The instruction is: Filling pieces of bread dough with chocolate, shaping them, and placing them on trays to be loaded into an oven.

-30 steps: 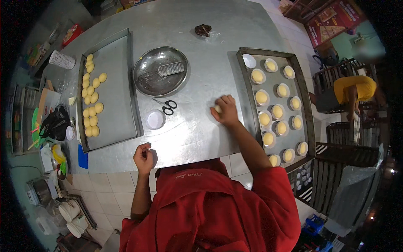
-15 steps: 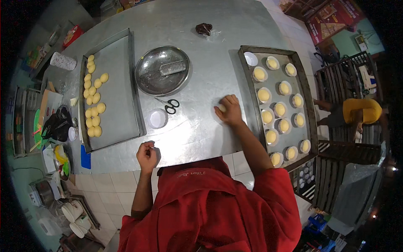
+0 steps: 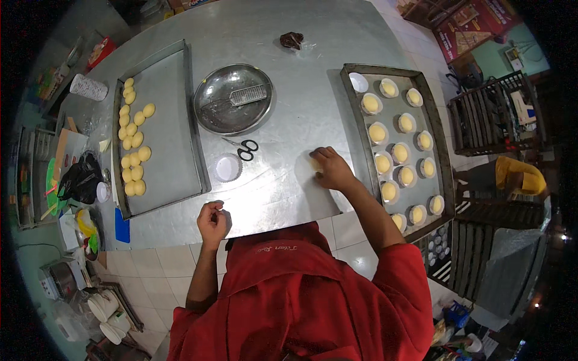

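Observation:
My right hand (image 3: pixel 333 170) is cupped over a pale yellow dough ball (image 3: pixel 315 163) on the metal table, its fingers curled around it and hiding most of it. At the front edge, my left hand (image 3: pixel 213 224) is held closed with the fingers bent in; what they hold, if anything, is hidden. A white paper baking cup (image 3: pixel 227 168) stands between the hands, with black-handled scissors (image 3: pixel 247 150) just beyond it. To the right, a baking tray (image 3: pixel 446 157) holds several dough balls in paper cups, plus one cup without dough. Bare dough balls (image 3: pixel 138 139) line the left side of another tray (image 3: pixel 171 174).
A round metal pan (image 3: pixel 211 90) with a grater (image 3: pixel 248 95) lies beyond the scissors. Something dark in clear plastic (image 3: pixel 292 40) sits at the far side. A blue flat object (image 3: pixel 122 225) is at the near left edge. Another person (image 3: pixel 519 175) stands beside wooden racks (image 3: pixel 489 114) at right.
My right hand has shifted slightly nearer and turned over the dough ball, its fingers now pointing more to the left. My left hand stays almost where it was. The person at right has bent over.

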### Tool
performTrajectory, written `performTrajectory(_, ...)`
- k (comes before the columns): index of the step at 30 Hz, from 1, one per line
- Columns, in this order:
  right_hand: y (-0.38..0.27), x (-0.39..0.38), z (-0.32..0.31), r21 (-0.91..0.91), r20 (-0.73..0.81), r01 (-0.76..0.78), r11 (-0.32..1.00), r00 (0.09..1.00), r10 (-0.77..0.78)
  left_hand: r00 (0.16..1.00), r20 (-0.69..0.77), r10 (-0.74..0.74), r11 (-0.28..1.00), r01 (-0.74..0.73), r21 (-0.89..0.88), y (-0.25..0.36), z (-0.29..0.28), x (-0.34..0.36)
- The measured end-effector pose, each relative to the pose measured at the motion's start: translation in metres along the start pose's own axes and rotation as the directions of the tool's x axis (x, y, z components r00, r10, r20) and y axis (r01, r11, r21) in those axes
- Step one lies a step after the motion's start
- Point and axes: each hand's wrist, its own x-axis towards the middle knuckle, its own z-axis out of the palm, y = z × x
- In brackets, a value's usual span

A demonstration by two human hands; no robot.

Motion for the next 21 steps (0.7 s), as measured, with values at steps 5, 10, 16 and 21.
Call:
performTrajectory(5, -0.006, -0.010, 0.002, 0.130, -0.021, -0.231, 0.964, 0.972, 0.235, 0.999, -0.006, -0.046, 0.999, 0.046, -0.029, 0.000, 0.001, -0.003)
performTrajectory(10, -0.010, 0.014, 0.022, 0.292, -0.272, -0.302, 0.907, 0.883, 0.382, 1.000, -0.002, -0.016, 1.000, 0.016, 0.018, 0.002, 0.002, -0.001)
performTrajectory(16, -0.032, -0.002, 0.016, -0.059, -0.327, -0.239, 0.969, 0.922, 0.207, 1.000, 0.002, 0.011, 1.000, -0.011, 0.006, 0.000, 0.001, -0.001)
performTrajectory(21, -0.037, -0.012, 0.036, -0.178, -0.123, -0.119, 0.977, 0.987, 0.098, 1.000, -0.011, -0.024, 1.000, 0.024, -0.014, -0.008, 0.003, -0.002)
